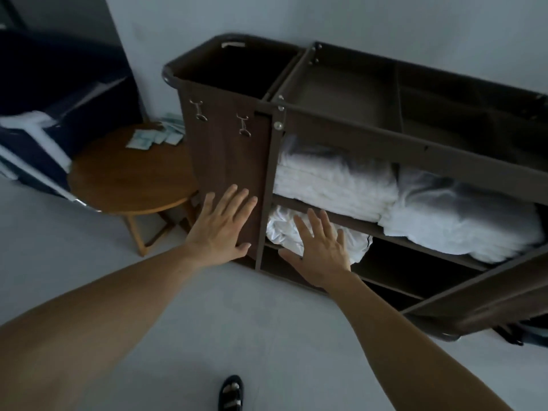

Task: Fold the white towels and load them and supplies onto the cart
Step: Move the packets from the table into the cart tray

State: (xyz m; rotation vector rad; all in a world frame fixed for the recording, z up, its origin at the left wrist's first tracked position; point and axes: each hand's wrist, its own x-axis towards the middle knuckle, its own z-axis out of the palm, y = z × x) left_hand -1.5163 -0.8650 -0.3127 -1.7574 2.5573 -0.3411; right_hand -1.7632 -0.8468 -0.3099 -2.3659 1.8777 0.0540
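A dark brown housekeeping cart (350,134) stands against the wall. Its upper shelf holds a stack of folded white towels (332,179) and a bulkier white bundle (462,215) to the right. On the shelf below lies a crumpled white towel (281,229). My left hand (222,223) is spread flat in front of the cart's wood-grain side panel (225,155). My right hand (320,247), fingers straight and spread, is over the crumpled towel at the lower shelf's front; contact cannot be told.
A round wooden side table (127,173) stands left of the cart with several small pale packets (154,137) on it. Behind it is a dark blue bed or sofa (53,93). My sandalled foot (231,393) is on the pale floor.
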